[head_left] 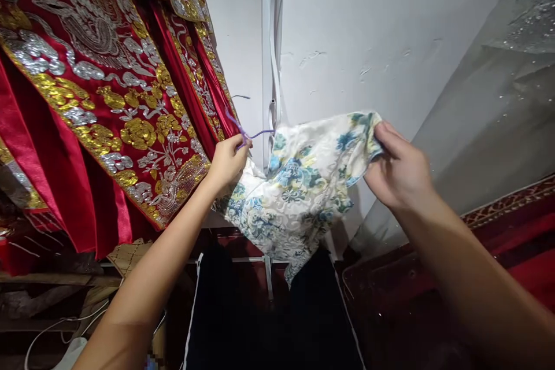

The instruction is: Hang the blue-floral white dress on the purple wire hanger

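A white garment with a blue and green flower print [299,185] is stretched between my two hands in front of a white wall. My left hand [228,161] is closed on its left edge together with a thin purple hanger [254,134] that pokes out above the fingers. My right hand [396,170] pinches the garment's upper right corner, fingers folded over the cloth. The lower part of the garment hangs down loose between my arms.
A red robe with gold and silver embroidery [108,92] hangs close on the left. A white strap [274,69] runs down the wall. A clear sparkly plastic cover [498,98] hangs on the right over red patterned carpet [520,225]. Below are black trousers with white stripes [269,312].
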Tool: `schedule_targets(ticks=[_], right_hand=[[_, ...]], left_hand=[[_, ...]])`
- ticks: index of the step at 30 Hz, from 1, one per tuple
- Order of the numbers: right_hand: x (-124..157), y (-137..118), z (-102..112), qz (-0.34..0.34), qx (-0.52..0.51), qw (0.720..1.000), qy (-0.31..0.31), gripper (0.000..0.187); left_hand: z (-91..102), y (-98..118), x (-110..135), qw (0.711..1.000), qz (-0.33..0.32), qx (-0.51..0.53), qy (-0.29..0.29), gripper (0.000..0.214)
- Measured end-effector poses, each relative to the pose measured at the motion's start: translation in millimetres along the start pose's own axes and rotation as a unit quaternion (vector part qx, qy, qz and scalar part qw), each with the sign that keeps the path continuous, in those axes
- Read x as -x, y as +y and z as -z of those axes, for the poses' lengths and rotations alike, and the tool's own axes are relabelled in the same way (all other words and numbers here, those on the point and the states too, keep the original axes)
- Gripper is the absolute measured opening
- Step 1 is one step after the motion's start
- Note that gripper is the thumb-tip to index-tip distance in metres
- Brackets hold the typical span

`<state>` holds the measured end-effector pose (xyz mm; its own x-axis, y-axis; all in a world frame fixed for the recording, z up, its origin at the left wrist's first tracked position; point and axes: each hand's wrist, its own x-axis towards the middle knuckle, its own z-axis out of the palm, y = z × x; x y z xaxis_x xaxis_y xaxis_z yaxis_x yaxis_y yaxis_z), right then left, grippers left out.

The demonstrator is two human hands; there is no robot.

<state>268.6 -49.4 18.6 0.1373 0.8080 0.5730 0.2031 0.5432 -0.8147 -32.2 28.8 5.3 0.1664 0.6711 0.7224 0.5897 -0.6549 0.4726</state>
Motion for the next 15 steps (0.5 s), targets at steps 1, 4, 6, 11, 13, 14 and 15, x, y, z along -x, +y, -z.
schedule_targets(ticks=[1, 4, 6, 11, 13, 14, 15], right_hand=[[1.5, -5.8, 1.2, -0.021, -0.034, 0.998, -0.041, 0.046], [6.9, -15.0, 4.5, -0.071, -0.082, 0.96, -0.259, 0.066], [13.1, -13.0, 1.6, -0.069, -0.07, 0.928, -0.36, 0.065], [41.7, 29.7, -35.3, -0.008, 0.049, 0.925, -0.377, 0.053], [55.8, 56.0, -57.6, 0.076, 0.109, 0.921, -0.366, 0.081], [62.6, 67.9, -68.9, 0.128, 0.153, 0.915, -0.351, 0.094], [69.0, 77.8, -79.7, 0.174, 0.192, 0.91, -0.325, 0.105]], left_hand=[[0.5, -0.2, -0.2, 1.0, -0.004, -0.002, 0.02, 0.031], [7.2, -0.9, 5.2, 0.998, 0.01, 0.033, 0.061, 0.03], [13.4, 0.9, 13.1, 0.995, 0.022, 0.089, 0.038, 0.027], [20.8, 24.6, 35.1, 0.967, 0.018, 0.188, -0.171, 0.023], [19.4, 40.2, 41.0, 0.95, -0.001, 0.22, -0.222, 0.025], [18.2, 48.3, 43.2, 0.941, -0.013, 0.238, -0.239, 0.026], [16.7, 56.1, 44.9, 0.933, -0.022, 0.257, -0.252, 0.026]])
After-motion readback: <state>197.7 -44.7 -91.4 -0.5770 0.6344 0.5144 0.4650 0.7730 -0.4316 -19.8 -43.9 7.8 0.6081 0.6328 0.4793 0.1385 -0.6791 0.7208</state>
